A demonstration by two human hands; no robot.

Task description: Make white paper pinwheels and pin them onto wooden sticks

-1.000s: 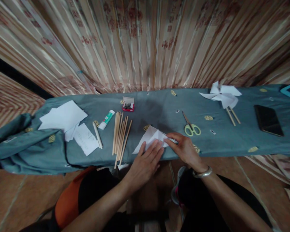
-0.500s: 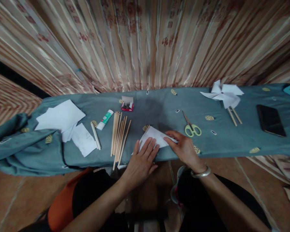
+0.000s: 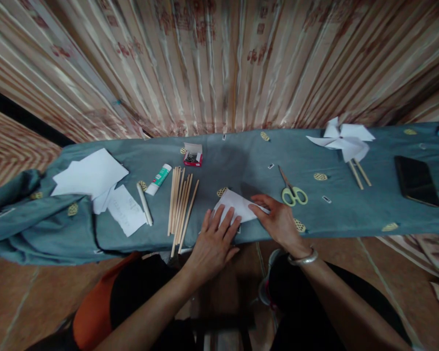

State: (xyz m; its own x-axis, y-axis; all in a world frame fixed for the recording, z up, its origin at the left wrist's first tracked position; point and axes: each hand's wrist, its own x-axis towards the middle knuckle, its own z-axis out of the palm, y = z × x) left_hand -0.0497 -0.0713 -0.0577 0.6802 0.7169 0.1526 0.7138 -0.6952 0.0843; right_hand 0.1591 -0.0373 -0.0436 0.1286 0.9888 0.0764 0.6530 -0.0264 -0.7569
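Observation:
A folded sheet of white paper (image 3: 237,204) lies near the front edge of the cloth-covered table. My left hand (image 3: 215,239) rests flat across its left part, fingers spread. At the paper's right corner my right hand (image 3: 276,217) pinches the sheet between thumb and fingers; a silver bangle circles that wrist. Just beyond the right hand are scissors (image 3: 293,195) with light green handles, lying on the cloth. Several thin wooden sticks (image 3: 181,204) lie side by side to the left of my left hand, one apart from the bundle.
A small red box (image 3: 192,158) of dark metal pieces stands open behind the sticks. A glue stick (image 3: 158,179), a white rod (image 3: 145,204) and loose paper sheets (image 3: 91,173) lie leftward. Rightward are paper pinwheels (image 3: 346,141) on sticks and a black phone (image 3: 417,180). A curtain hangs behind.
The view has shifted slightly, so the things on the right appear a little farther right. Both hands keep nearly the same places on the paper.

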